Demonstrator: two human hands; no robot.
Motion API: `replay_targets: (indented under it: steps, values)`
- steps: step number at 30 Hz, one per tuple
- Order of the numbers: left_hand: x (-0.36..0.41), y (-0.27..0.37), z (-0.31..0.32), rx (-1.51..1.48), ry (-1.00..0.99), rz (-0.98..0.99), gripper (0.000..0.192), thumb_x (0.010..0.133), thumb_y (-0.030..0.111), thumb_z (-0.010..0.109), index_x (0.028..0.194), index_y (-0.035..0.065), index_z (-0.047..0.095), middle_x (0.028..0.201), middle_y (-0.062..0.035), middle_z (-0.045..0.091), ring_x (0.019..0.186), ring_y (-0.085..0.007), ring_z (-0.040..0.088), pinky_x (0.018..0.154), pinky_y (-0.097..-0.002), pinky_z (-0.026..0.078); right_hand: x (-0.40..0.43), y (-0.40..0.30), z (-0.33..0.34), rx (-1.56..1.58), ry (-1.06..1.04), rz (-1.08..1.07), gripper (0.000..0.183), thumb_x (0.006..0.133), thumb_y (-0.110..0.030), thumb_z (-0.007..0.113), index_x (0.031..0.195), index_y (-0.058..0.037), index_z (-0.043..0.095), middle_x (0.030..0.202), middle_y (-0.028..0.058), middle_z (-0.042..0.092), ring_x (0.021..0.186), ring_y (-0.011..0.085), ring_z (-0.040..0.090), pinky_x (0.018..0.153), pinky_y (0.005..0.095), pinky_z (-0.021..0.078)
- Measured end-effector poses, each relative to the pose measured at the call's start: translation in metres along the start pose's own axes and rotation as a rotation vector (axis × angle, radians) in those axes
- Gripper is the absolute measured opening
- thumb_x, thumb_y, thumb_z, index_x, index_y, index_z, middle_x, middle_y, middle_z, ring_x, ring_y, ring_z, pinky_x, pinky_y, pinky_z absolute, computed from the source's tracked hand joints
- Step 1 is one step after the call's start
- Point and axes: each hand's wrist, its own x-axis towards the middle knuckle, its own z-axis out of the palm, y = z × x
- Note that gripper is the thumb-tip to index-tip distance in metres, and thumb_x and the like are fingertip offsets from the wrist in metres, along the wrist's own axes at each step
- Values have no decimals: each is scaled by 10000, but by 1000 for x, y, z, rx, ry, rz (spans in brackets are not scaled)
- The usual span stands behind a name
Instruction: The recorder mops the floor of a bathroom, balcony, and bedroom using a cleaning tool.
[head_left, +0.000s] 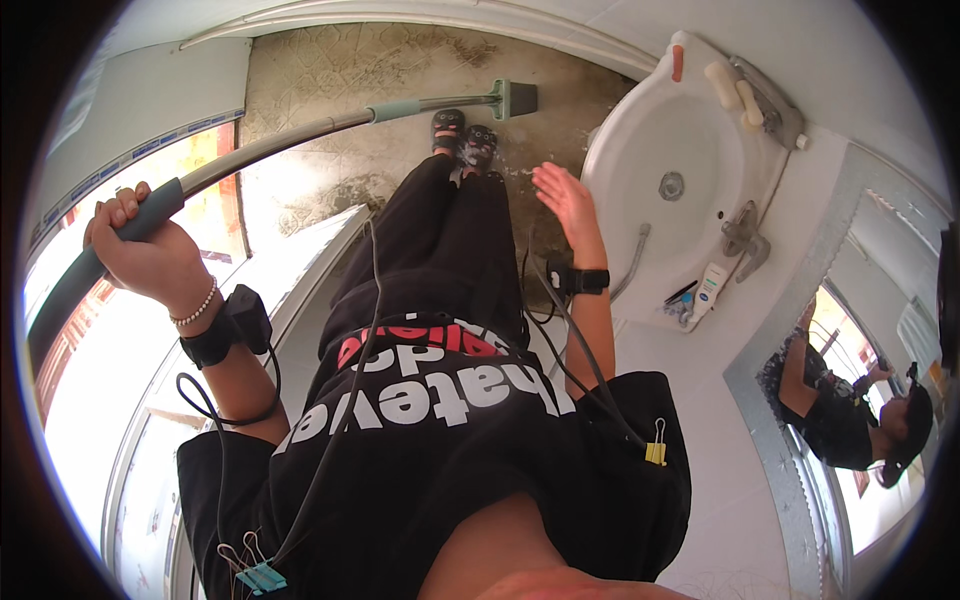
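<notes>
My left hand (150, 251) is closed around the grey foam grip of a long-handled floor-cleaning tool (255, 154). Its metal pole slants from the left to the floor in front of my feet. At its far end is a light-green fitting with a dark grey block (519, 100); I cannot tell whether this is sponge or bristle. My right hand (566, 199) is raised with its fingers extended and holds nothing. It is near the left rim of the white washbasin (600, 157), apparently without touching it. My black sandals (465, 139) are close to the tool's head.
The patterned floor tiles (345, 67) are stained. On the basin lie a reddish bar (678, 64), pale bars (722, 86), a white tube (707, 292) and a faucet (744, 236). A framed mirror (862, 300) is at right. Cables (375, 285) hang before me; an open door (315, 259) is at left.
</notes>
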Motion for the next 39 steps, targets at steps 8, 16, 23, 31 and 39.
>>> replay_targets:
  steps: [8,16,23,31,39]
  values:
    - [-6,1,0,-7,-22,26,191,793,9,471,635,98,413,603,-14,408,609,-136,419,716,-322,422,-41,-46,-71,151,528,-335,309,873,-228,478,1066,4,549,978,137,616,874,209,604,791,306,464]
    - [-36,9,18,27,-11,15,156,794,-7,463,686,98,422,644,-11,420,628,-121,417,722,-310,399,-28,-37,-93,64,693,-259,253,852,-214,486,989,-20,573,910,104,625,781,173,604,705,284,475]
    - [-46,13,14,-57,-18,8,88,806,-24,494,796,60,469,623,-29,452,614,-126,461,696,-311,445,11,-46,-6,-176,373,-473,176,874,-103,454,980,-13,562,846,83,611,690,127,585,630,236,463]
    - [-46,9,-15,-63,16,-17,79,811,-19,499,799,46,456,647,-38,469,626,-125,447,685,-297,416,43,-65,90,-424,115,-514,177,877,-94,435,966,-1,557,826,59,595,688,121,572,653,232,456]
    - [-28,-3,-83,-96,154,-130,95,751,-38,541,729,29,476,721,-52,489,651,-134,493,657,-267,426,64,-70,222,-760,-278,-572,238,829,-130,546,1040,-20,552,926,81,610,810,133,586,720,244,463]
